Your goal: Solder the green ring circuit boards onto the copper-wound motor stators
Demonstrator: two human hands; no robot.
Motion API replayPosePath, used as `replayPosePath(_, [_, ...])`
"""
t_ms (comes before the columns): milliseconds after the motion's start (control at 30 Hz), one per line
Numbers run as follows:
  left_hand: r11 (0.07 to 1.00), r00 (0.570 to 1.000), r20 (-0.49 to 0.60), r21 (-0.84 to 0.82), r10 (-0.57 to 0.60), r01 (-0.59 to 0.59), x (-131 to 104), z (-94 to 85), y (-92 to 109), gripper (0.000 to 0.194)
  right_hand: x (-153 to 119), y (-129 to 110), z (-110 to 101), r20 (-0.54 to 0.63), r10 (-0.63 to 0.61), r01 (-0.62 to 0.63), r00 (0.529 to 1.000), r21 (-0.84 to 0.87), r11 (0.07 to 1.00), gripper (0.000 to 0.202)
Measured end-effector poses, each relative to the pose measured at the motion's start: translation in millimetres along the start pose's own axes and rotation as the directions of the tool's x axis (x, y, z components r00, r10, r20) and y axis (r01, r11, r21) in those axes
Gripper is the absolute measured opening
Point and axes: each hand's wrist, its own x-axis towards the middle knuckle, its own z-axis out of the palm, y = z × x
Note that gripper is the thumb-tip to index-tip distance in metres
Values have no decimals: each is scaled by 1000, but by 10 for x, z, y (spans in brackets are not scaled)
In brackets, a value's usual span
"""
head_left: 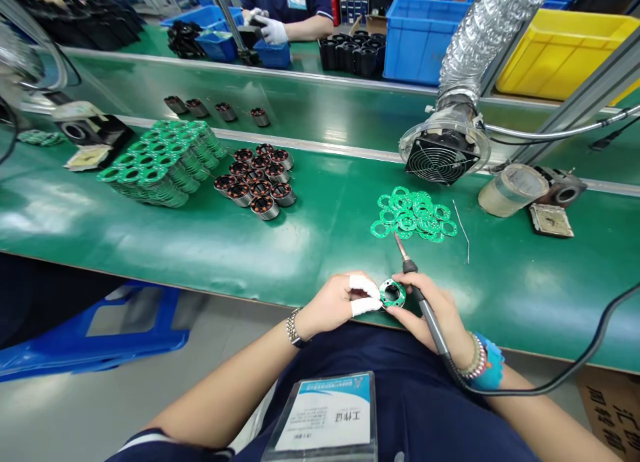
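Observation:
At the table's near edge, my left hand pinches a green ring-shaped circuit board between thumb and finger, both in white finger covers. A part under the board is mostly hidden. My right hand holds a soldering iron, its tip pointing away from me and raised off the board. The thumb and a finger of that same hand also touch the board's right side. Beyond them lies a loose pile of green ring boards, with a thin strand of solder wire to its right.
Wound copper motor stators stand grouped left of centre, beside stacked green boards. A fume fan on a foil duct hangs at the back. A tan cup and soldering iron stand are right. A co-worker's gloved hands show across the bench.

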Motion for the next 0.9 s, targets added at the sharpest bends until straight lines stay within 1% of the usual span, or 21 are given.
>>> replayPosePath(67, [972,989,-12,-190,-146,141,24,51,33,13,-22,-35,25,-35,-1,1,999,-11,1000,36])
replayPosePath(100, [949,981,-8,-255,-196,187,30,71,46,15,-22,-51,29,-44,-13,12,999,-11,1000,37])
replayPosePath(167, [918,968,-9,-321,-250,234,35,97,69,18,-3,-82,22,-55,-45,45,997,-3,999,39])
replayPosePath(233, [907,964,-19,-343,-266,244,34,108,87,19,36,-112,11,-69,-69,70,995,16,997,33])
replayPosePath(333, [913,965,-34,-334,-259,234,33,109,114,19,101,-150,23,-80,-82,88,993,77,993,25])
replayPosePath(500, [923,971,-46,-322,-236,209,25,101,130,21,165,-180,87,-112,-63,79,992,148,986,27])
replayPosePath(600, [916,971,-31,-340,-237,213,7,106,115,20,179,-186,112,-96,-34,51,995,178,983,27])
replayPosePath(700, [890,959,-29,-380,-283,251,-9,128,99,21,187,-183,131,-89,-18,33,996,175,984,27])
replayPosePath(767, [880,950,-45,-391,-310,269,-16,144,94,21,191,-179,123,-83,-34,46,996,152,987,28])
replayPosePath(833, [884,946,-56,-378,-318,275,-19,152,93,21,190,-178,76,-89,-58,68,994,117,991,28])
replayPosePath(900, [890,946,-62,-362,-319,277,-22,150,91,20,175,-184,-15,-130,-75,87,989,90,992,23])
